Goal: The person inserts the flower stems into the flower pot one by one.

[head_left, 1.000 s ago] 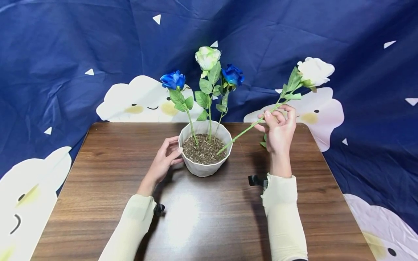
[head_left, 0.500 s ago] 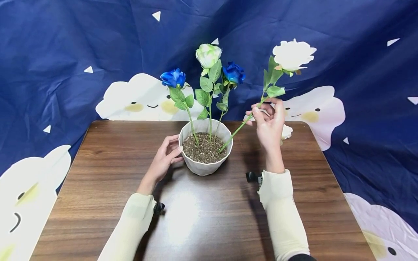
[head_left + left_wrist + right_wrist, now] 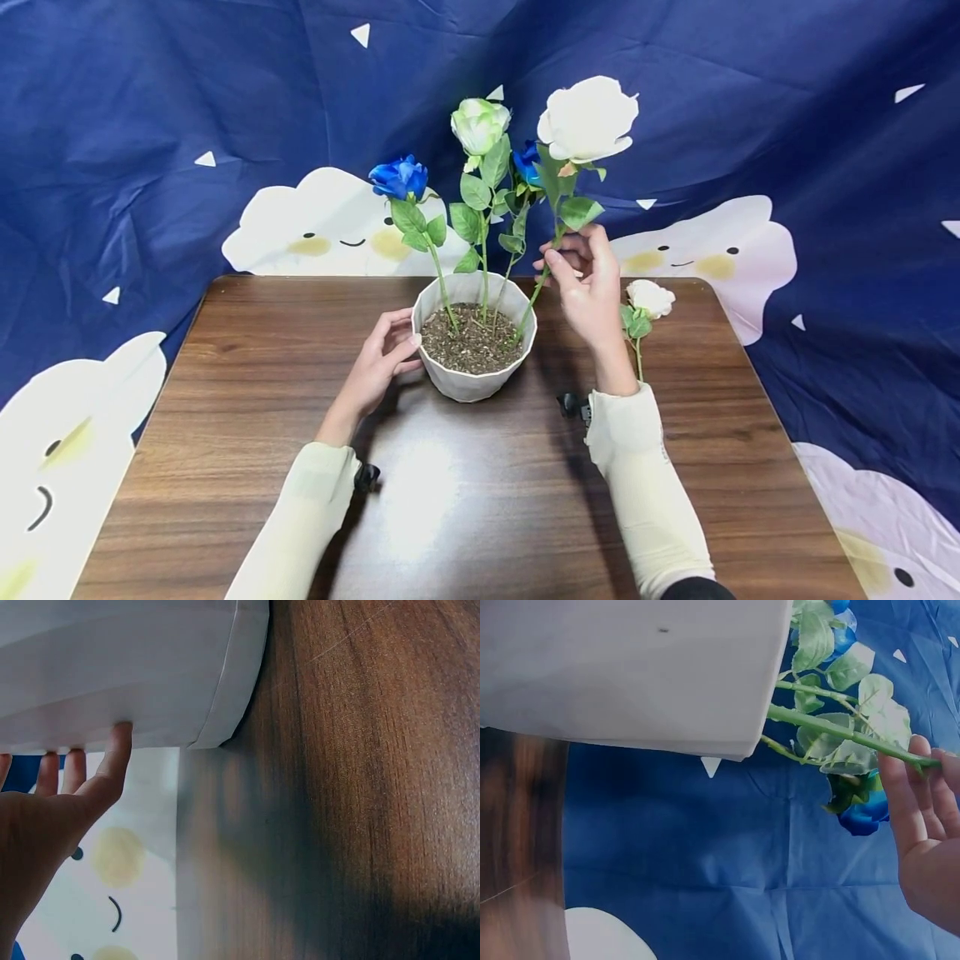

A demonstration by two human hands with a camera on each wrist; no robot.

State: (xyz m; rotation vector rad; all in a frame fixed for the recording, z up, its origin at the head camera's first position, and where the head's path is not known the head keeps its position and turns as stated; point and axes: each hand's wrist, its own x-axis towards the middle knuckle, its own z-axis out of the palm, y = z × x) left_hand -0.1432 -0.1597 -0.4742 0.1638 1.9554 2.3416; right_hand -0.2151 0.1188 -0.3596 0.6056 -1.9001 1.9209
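A white faceted flowerpot (image 3: 468,386) holds dark soil (image 3: 471,343), with two blue roses (image 3: 399,178) and a green-white rose (image 3: 480,125) standing in it. My left hand (image 3: 372,364) rests against the pot's left side; in the left wrist view its fairly straight fingertips touch the pot wall (image 3: 127,682). Thumb and fingers of my right hand (image 3: 588,287) pinch the green stem of a large white rose (image 3: 588,121) below its leaves. That stem (image 3: 829,729) runs down inside the pot's right rim, its lower end at the soil. The white rose partly covers the right blue rose.
Another white rose (image 3: 650,298) lies on the wooden table (image 3: 262,392), right of my right hand, its lower stem hidden by the forearm. A dark blue cloth (image 3: 247,100) with clouds and triangles hangs behind the table.
My right hand has moved left toward the pot, bringing the white rose from a strong lean to nearly upright. The rose lying on the table has come into view. The left hand stays put.
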